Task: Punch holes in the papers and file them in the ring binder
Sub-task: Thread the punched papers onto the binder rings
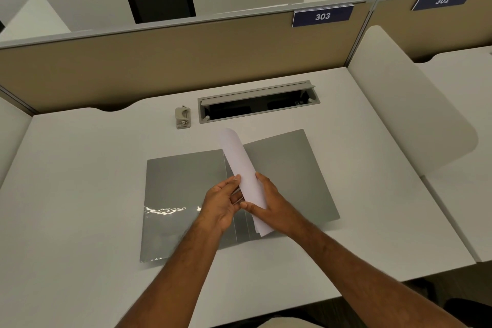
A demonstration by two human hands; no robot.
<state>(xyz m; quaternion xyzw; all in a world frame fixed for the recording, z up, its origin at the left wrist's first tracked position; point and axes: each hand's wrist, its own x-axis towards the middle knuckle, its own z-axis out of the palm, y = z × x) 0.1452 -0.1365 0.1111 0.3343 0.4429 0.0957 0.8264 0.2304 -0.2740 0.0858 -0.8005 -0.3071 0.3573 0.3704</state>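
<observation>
A grey ring binder [183,181] lies open and flat on the white desk, its spine running toward me. Over the spine I hold a sheaf of white papers [241,168], curled lengthwise into a loose roll that points away from me. My left hand [222,201] grips the roll's near left side, fingertips on the paper. My right hand [271,204] wraps the right side, thumb across the front. The binder's rings are hidden behind my hands. A small beige hole punch [183,117] stands apart at the back of the desk.
A grey cable tray [258,102] with an open lid is set into the white desk [80,181] behind the binder. Tan partition panels [159,61] and white side dividers [399,104] fence the desk. Black chairs stand beyond the partition.
</observation>
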